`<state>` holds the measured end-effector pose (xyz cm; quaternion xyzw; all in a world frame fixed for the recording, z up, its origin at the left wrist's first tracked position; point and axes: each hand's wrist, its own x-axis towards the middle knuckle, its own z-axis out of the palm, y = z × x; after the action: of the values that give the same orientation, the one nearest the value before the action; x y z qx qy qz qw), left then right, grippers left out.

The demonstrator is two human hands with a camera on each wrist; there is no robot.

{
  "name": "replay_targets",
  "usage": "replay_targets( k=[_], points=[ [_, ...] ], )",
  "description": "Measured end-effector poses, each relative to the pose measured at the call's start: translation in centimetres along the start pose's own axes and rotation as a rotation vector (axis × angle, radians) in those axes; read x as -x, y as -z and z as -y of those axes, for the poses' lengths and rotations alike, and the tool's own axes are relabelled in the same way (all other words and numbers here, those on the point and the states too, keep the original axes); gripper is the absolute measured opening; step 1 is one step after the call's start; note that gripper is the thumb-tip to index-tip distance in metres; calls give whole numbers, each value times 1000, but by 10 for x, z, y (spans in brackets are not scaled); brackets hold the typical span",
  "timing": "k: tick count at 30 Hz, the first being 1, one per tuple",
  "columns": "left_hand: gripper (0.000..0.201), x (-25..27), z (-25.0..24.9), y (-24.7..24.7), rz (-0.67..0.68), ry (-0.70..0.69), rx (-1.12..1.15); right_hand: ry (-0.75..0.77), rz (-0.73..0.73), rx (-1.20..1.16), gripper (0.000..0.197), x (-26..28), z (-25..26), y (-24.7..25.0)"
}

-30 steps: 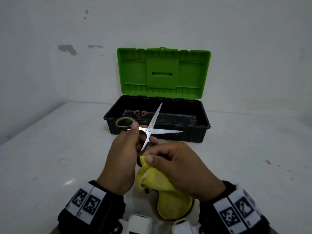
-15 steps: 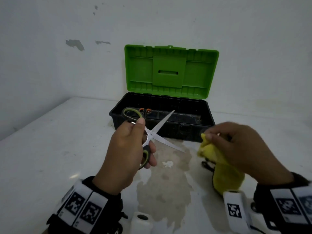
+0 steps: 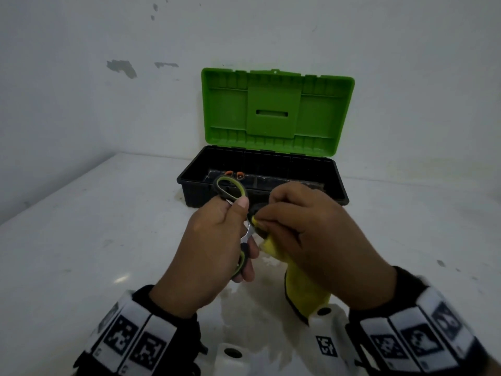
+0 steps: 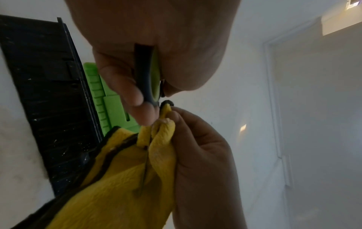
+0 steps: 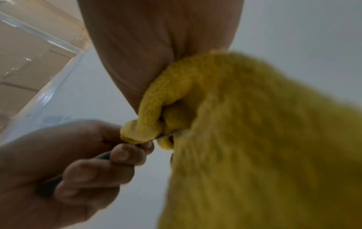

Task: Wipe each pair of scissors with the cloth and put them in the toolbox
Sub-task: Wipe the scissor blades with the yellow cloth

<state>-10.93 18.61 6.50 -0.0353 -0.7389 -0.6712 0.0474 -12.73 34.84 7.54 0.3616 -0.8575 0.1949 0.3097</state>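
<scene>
My left hand [image 3: 217,240] grips a pair of green-and-grey scissors [image 3: 230,189] by the handles, held above the table in front of the toolbox. My right hand [image 3: 303,234] pinches the yellow cloth [image 3: 303,289] around the blades near the pivot, so the blades are hidden. In the left wrist view the cloth [image 4: 125,178] is folded over a thin blade, with the scissors handle [image 4: 149,77] in my fingers. In the right wrist view the cloth [image 5: 254,139] wraps a blade. The toolbox [image 3: 336,185] stands open, black base, green lid [image 3: 273,109] upright.
A pair of orange-handled scissors [image 3: 234,174] lies inside the toolbox at its left. The white table [image 3: 95,226] has a wet patch [image 3: 252,321] in front of me. A white wall rises behind the box.
My right hand has come back left with the cloth and closed it over the blades. The scissors, open before, are now covered at the blades.
</scene>
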Motion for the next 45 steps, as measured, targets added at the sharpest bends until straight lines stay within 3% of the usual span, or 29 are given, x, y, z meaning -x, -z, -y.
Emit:
replay_targets(
  k=[6,11,15,20,26,30,35,40,45],
  points=[
    [38,1,-1,5,-13,30,44,-95,-72,-76,23,2,-9,0],
    [38,2,-1,7,9,23,21,-54,-5,-108,21,4,3,-3],
    [37,5,-1,9,29,20,-24,-160,-117,-70,10,6,-13,-2],
    [36,4,0,9,35,15,-67,-34,-8,-66,20,5,8,-9],
    [37,2,-1,9,38,-4,-121,-127,-104,-69,13,6,-8,-8],
    [37,2,-1,9,50,-8,-114,-63,-31,-102,22,10,3,-12],
    [36,6,0,9,64,-9,-89,-203,-148,-81,11,15,-21,-3],
    [42,5,-1,10,76,7,-70,-141,-144,-113,13,16,-7,-4],
    [44,6,-1,15,102,37,-65,-244,-187,-99,11,15,-21,7]
  ],
)
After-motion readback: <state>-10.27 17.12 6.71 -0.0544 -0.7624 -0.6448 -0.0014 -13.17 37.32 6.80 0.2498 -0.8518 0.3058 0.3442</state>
